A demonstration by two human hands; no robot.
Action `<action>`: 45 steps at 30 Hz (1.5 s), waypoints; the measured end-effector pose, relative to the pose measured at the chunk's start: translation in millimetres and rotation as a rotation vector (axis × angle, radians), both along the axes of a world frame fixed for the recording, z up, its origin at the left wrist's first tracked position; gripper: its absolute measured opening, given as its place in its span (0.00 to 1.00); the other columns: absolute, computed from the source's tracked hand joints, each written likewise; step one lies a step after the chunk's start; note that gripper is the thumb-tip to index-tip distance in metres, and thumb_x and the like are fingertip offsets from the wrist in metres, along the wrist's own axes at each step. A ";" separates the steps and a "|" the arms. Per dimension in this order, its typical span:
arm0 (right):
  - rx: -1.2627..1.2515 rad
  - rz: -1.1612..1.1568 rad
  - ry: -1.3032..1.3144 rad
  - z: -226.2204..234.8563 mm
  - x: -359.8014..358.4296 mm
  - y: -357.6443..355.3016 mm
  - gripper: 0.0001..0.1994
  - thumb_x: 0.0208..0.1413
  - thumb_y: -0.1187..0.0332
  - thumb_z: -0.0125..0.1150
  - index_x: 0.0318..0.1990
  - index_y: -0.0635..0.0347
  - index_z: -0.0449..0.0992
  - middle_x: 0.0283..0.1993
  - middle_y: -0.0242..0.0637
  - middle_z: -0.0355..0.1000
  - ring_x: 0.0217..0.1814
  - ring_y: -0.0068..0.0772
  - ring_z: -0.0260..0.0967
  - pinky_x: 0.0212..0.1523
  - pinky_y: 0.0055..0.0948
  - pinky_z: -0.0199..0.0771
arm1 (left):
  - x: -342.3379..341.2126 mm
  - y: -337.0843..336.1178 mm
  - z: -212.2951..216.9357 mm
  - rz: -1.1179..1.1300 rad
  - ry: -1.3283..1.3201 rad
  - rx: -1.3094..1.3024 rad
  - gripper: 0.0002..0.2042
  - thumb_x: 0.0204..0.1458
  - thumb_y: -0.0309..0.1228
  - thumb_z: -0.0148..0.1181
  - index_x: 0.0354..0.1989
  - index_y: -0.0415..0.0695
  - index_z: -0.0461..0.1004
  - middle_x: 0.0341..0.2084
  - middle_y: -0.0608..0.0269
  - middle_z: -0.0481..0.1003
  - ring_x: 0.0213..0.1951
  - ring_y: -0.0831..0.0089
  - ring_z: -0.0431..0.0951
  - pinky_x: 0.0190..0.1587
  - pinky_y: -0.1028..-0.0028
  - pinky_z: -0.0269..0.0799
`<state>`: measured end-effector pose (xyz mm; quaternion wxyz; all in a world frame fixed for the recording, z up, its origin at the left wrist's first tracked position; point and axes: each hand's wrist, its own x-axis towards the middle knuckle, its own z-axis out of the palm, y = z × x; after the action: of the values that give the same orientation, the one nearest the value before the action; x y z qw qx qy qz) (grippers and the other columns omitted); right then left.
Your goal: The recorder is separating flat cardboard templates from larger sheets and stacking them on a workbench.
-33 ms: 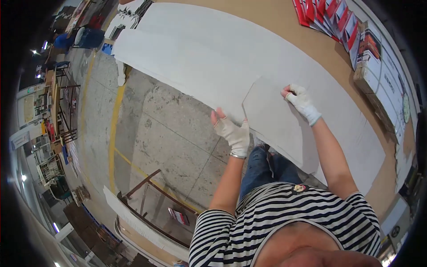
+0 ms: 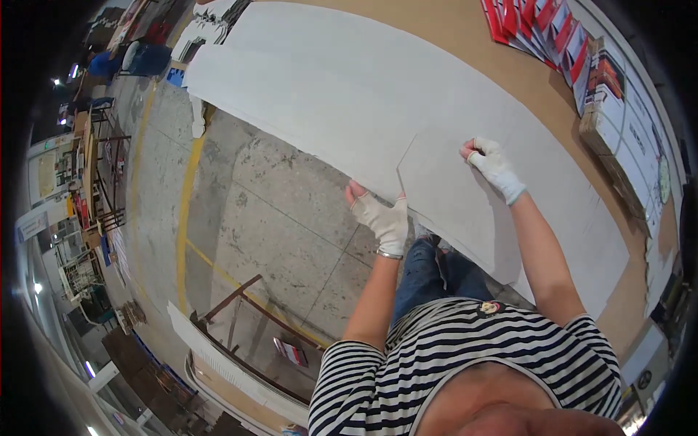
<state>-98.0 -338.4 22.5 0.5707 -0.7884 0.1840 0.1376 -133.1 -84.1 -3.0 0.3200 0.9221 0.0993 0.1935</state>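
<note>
A smaller white sheet (image 2: 454,192), with one angled corner, lies on top of a long white sheet (image 2: 313,87). At the near edge of these sheets is my left hand (image 2: 383,224), in a white fingerless glove. Its thumb touches the smaller sheet's edge and stands apart from the fingers, which reach the long sheet's edge; nothing shows between them. My right hand (image 2: 496,168), gloved alike, rests over the smaller sheet with its fingers curled and thumb pressed in. Whatever those fingers may hold is hidden.
The sheets lie on a brown table (image 2: 436,29). Red-and-white folded packages (image 2: 538,33) and a strapped stack of printed cardboard (image 2: 622,131) sit along its far right side. A metal-framed rack (image 2: 240,320) stands on the concrete floor (image 2: 283,211) at lower left.
The fingertips of my left hand have drawn slightly closer together. My right hand and the sheets stay where they were.
</note>
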 end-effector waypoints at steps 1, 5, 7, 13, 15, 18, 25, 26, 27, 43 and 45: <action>-0.026 0.034 0.005 -0.6 1.9 -0.5 0.10 0.58 0.63 0.61 0.34 0.61 0.76 0.27 0.28 0.70 0.30 0.21 0.64 0.33 0.26 0.66 | -3.0 -3.0 -3.0 0.092 0.036 -0.060 0.30 0.44 0.25 0.70 0.59 0.37 0.68 0.59 0.48 0.66 0.57 0.59 0.69 0.53 0.66 0.69; -0.095 0.074 0.023 -6.3 5.8 -2.0 0.10 0.58 0.63 0.60 0.33 0.62 0.75 0.26 0.29 0.69 0.31 0.22 0.64 0.34 0.27 0.66 | -5.6 -5.9 -16.4 0.106 0.377 -0.980 0.25 0.51 0.28 0.68 0.56 0.32 0.69 0.54 0.52 0.72 0.52 0.68 0.73 0.50 0.71 0.71; -0.119 0.062 0.024 -8.3 4.6 -1.6 0.10 0.57 0.63 0.60 0.33 0.62 0.75 0.26 0.29 0.69 0.31 0.23 0.64 0.34 0.27 0.65 | -5.3 -6.1 -20.7 0.141 0.588 -1.127 0.20 0.54 0.27 0.64 0.54 0.32 0.71 0.48 0.56 0.76 0.46 0.70 0.76 0.50 0.73 0.71; -0.053 0.070 -0.018 -6.1 2.0 -0.1 0.10 0.57 0.64 0.60 0.30 0.61 0.72 0.25 0.28 0.67 0.30 0.22 0.61 0.32 0.27 0.63 | -5.4 -10.0 -20.7 0.150 0.510 -1.203 0.16 0.56 0.27 0.63 0.50 0.32 0.73 0.43 0.59 0.78 0.43 0.72 0.76 0.48 0.73 0.71; -0.063 0.075 0.004 -4.8 2.0 0.1 0.11 0.57 0.64 0.59 0.30 0.61 0.71 0.25 0.28 0.66 0.30 0.22 0.61 0.33 0.26 0.63 | -5.5 -10.5 -18.7 0.134 0.490 -1.210 0.16 0.56 0.28 0.63 0.50 0.33 0.73 0.43 0.59 0.78 0.43 0.72 0.76 0.48 0.72 0.71; -0.081 0.076 0.006 -4.4 2.5 1.1 0.11 0.58 0.64 0.59 0.30 0.61 0.70 0.26 0.28 0.66 0.30 0.21 0.60 0.33 0.26 0.63 | -5.8 -10.2 -15.7 0.124 0.479 -1.216 0.16 0.56 0.28 0.63 0.51 0.33 0.73 0.43 0.59 0.78 0.43 0.72 0.76 0.47 0.72 0.71; -0.001 0.064 0.023 -1.2 3.2 -1.3 0.11 0.58 0.64 0.60 0.30 0.61 0.70 0.26 0.27 0.66 0.30 0.20 0.60 0.33 0.25 0.63 | -7.1 -5.9 -11.9 0.083 0.507 -1.225 0.18 0.55 0.29 0.65 0.51 0.33 0.72 0.43 0.59 0.78 0.43 0.73 0.76 0.46 0.73 0.71; -0.025 0.073 0.021 -1.1 3.6 -1.8 0.11 0.58 0.64 0.60 0.30 0.61 0.70 0.25 0.26 0.66 0.30 0.20 0.60 0.33 0.25 0.63 | -7.1 -5.3 -12.5 0.063 0.505 -1.220 0.18 0.54 0.29 0.66 0.51 0.33 0.72 0.43 0.59 0.78 0.42 0.73 0.76 0.46 0.73 0.71; -0.048 0.089 0.021 -1.7 4.5 -2.1 0.11 0.57 0.64 0.60 0.30 0.61 0.70 0.25 0.26 0.66 0.30 0.20 0.60 0.33 0.25 0.63 | -6.9 -4.6 -13.4 0.044 0.499 -1.211 0.18 0.54 0.29 0.66 0.51 0.33 0.73 0.42 0.60 0.78 0.42 0.73 0.76 0.46 0.73 0.71; -0.204 0.116 0.074 -9.1 8.9 -2.2 0.13 0.56 0.59 0.61 0.32 0.61 0.75 0.25 0.33 0.72 0.29 0.28 0.68 0.33 0.31 0.68 | -8.5 0.4 -12.8 0.038 0.597 -1.206 0.24 0.54 0.35 0.68 0.55 0.34 0.71 0.46 0.59 0.77 0.45 0.72 0.76 0.48 0.71 0.72; -0.215 0.127 0.071 -4.6 7.9 -3.3 0.14 0.56 0.58 0.61 0.32 0.62 0.76 0.25 0.34 0.73 0.30 0.28 0.69 0.33 0.31 0.68 | -7.3 1.1 -13.2 0.017 0.596 -1.173 0.23 0.54 0.35 0.68 0.54 0.34 0.72 0.46 0.59 0.77 0.45 0.72 0.76 0.48 0.71 0.72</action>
<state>-90.1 -341.8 17.9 0.4661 -0.8498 0.1676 0.1804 -140.4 -83.0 -16.3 0.7268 0.6080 0.2801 -0.1537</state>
